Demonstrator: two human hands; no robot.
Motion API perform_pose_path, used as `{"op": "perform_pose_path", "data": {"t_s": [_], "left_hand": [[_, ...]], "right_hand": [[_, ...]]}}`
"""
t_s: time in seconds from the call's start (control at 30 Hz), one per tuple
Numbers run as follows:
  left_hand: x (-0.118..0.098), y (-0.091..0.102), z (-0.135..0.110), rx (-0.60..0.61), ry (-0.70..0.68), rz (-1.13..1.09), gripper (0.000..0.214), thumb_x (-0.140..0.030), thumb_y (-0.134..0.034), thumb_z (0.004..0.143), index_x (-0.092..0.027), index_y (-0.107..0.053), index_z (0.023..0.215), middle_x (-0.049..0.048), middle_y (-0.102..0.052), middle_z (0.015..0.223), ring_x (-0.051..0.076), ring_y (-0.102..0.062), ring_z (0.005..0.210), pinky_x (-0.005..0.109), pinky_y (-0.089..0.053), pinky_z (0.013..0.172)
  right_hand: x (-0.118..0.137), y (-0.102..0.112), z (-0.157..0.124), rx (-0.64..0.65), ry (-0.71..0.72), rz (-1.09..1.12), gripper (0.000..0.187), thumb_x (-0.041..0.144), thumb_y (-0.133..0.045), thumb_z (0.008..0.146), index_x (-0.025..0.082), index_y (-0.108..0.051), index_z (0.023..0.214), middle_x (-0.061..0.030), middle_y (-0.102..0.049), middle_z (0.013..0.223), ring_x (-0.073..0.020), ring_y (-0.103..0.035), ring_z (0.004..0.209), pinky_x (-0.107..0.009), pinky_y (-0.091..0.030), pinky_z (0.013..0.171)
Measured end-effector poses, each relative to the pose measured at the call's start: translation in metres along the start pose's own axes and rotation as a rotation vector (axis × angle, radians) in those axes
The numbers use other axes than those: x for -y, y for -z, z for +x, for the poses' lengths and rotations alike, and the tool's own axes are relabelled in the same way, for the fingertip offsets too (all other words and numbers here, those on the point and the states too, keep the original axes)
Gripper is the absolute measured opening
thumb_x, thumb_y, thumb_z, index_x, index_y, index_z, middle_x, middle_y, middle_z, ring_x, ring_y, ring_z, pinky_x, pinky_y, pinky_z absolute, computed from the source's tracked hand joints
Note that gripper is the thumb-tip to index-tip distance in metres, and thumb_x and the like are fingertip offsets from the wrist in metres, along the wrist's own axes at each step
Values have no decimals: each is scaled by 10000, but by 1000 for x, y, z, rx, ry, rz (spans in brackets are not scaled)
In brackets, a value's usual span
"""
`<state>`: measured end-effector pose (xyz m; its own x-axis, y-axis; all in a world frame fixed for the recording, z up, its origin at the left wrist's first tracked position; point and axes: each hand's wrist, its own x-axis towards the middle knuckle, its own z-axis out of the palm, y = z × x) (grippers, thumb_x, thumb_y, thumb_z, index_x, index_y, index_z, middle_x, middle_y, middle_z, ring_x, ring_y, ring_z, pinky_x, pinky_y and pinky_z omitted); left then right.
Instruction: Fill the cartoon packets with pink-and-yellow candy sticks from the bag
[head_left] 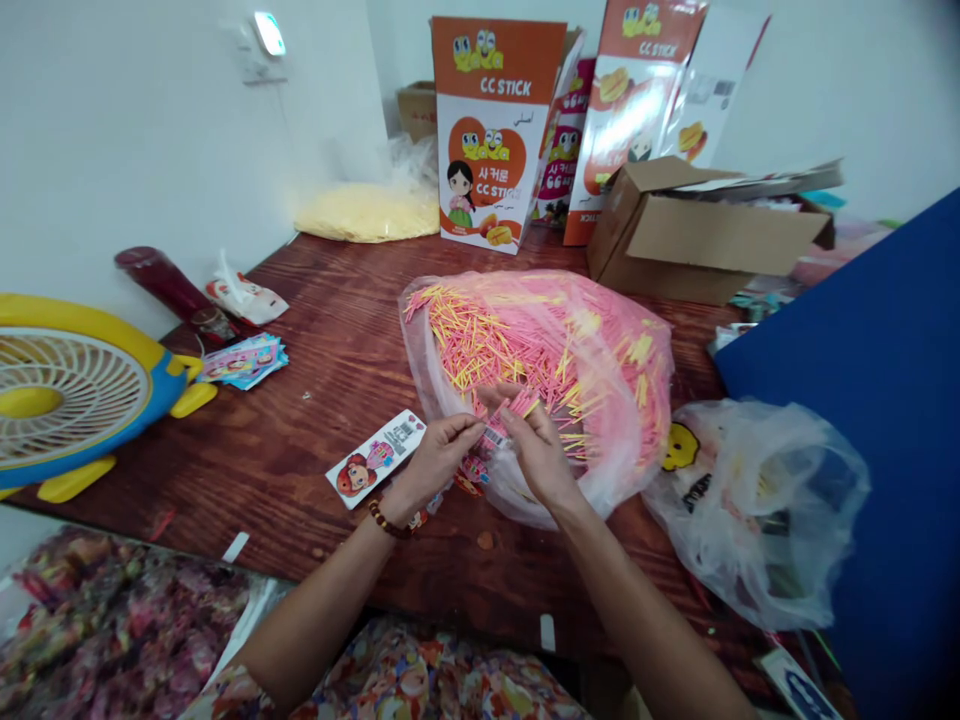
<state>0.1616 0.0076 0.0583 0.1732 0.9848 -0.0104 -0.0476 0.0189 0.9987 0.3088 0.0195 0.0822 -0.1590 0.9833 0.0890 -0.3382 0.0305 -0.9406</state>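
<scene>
In front of me lies a large clear plastic bag (626,400), open toward the left and full of thin pink and yellow sticks (469,340). My left hand (442,455) is closed, pinching the edge of a small printed packet (493,437) with a barcode. My right hand (541,460) has its fingers closed round a small bunch of pink and yellow sticks (525,402) at the packet's top. Whether the bunch is inside the packet I cannot tell. Colourful small packets (472,472) lie below my hands. A white card with a cartoon girl (375,458) is left of my left hand.
A yellow and blue fan (82,390) stands at the left, near printed packets (247,362) and a dark red bottle (169,285). Printed cartons (487,130) and an open cardboard box (712,235) are behind. A knotted-looking plastic bag (787,500) sits right, beside a blue panel (862,400).
</scene>
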Motion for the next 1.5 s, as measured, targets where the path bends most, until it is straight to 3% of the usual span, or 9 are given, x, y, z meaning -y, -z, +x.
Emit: {"op": "perform_pose_path", "data": {"t_s": [0.2, 0.4, 0.6, 0.7, 0.77, 0.87, 1.17, 1.3, 1.5], "left_hand": [[-7, -5, 5, -59, -26, -32, 364, -490, -623, 857, -140, -623, 759, -27, -495, 662, 99, -400, 628, 222, -347, 593], [-13, -4, 11, -114, -70, -83, 356, -489, -638, 837, -143, -628, 755, -34, -489, 657, 91, -383, 610, 219, -335, 587], [-11, -2, 12, -147, -111, -136, 295, -418, -658, 842, -146, -632, 731, -35, -504, 659, 90, -392, 618, 218, -339, 595], [-11, 0, 12, -187, -119, -158, 266, -404, -667, 839, -152, -661, 750, -31, -543, 669, 96, -425, 625, 220, -363, 608], [-14, 1, 10, -185, -134, -117, 274, -416, -663, 840, -153, -692, 767, -9, -606, 712, 117, -495, 672, 236, -413, 665], [-21, 4, 6, -189, -213, 0, 265, -415, -658, 845, -163, -738, 829, 48, -704, 888, 174, -603, 842, 286, -472, 810], [-33, 8, 2, -272, -408, 280, 205, -284, -574, 923, -198, -760, 919, 88, -715, 1051, 191, -651, 973, 313, -484, 910], [-33, 7, 2, -308, -345, 243, 192, -291, -603, 902, -185, -763, 894, 78, -735, 1028, 194, -658, 952, 310, -483, 899], [-30, 16, -4, -190, -15, -176, 292, -391, -748, 780, -152, -756, 948, 53, -749, 884, 166, -651, 796, 283, -504, 763]], "right_hand": [[15, -2, 5, -34, 89, -134, 292, 417, -498, 967, 260, -660, 1152, -44, -708, 1222, -202, -623, 1179, -412, -417, 1098], [20, 4, 2, 84, 57, -311, 316, 390, -570, 933, 283, -687, 1206, -20, -679, 1287, -203, -583, 1244, -392, -399, 1116], [28, 14, 4, 192, 218, -539, 369, 335, -658, 883, 312, -671, 1252, -25, -605, 1396, -218, -491, 1351, -446, -256, 1212], [31, 23, 7, 208, 141, -483, 371, 341, -653, 883, 307, -658, 1253, -40, -666, 1302, -215, -607, 1200, -421, -441, 1070], [32, 27, 9, 149, 135, -502, 244, 343, -653, 878, 271, -718, 1103, -37, -741, 1073, -196, -675, 968, -347, -529, 872], [37, 28, 9, 143, 207, -651, 125, 323, -666, 865, 229, -743, 838, -17, -717, 805, -179, -635, 768, -298, -499, 740], [44, 18, 20, 245, 236, -676, 144, 296, -654, 858, 229, -727, 754, 3, -688, 732, -167, -600, 701, -280, -454, 682], [37, 19, 22, 153, 91, -563, 154, 317, -672, 826, 220, -721, 718, 15, -693, 684, -161, -613, 661, -271, -452, 635], [24, 19, 20, 45, -98, -227, 142, 340, -725, 740, 207, -699, 697, 15, -687, 631, -162, -644, 596, -269, -481, 588]]}}
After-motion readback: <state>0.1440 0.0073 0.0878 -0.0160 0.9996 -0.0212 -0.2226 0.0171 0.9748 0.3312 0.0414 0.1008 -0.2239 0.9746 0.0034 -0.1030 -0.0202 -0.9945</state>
